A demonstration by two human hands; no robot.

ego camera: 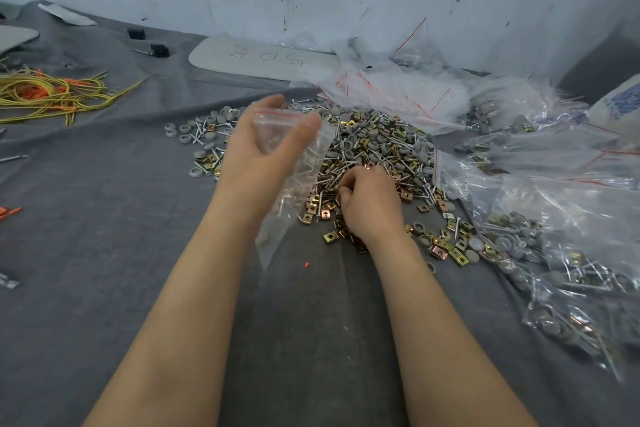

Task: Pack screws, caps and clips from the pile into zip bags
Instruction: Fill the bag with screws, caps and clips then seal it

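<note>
A pile [374,146] of silver screws, grey round caps and brass-coloured clips lies on the grey cloth at the centre. My left hand [258,146] holds a clear zip bag [294,184] with a red strip by its mouth, thumb and fingers spreading the opening; several screws show inside it. The bag hangs down over the near-left edge of the pile. My right hand [370,204] rests on the near edge of the pile with its fingers curled among screws and clips; what it grips is hidden.
Filled zip bags [554,253] and empty clear bags [398,90] crowd the right and back. Yellow wires with orange ties [52,94] lie at the left. A grey plate marked in pen [263,57] and two black blocks [159,50] sit near the wall.
</note>
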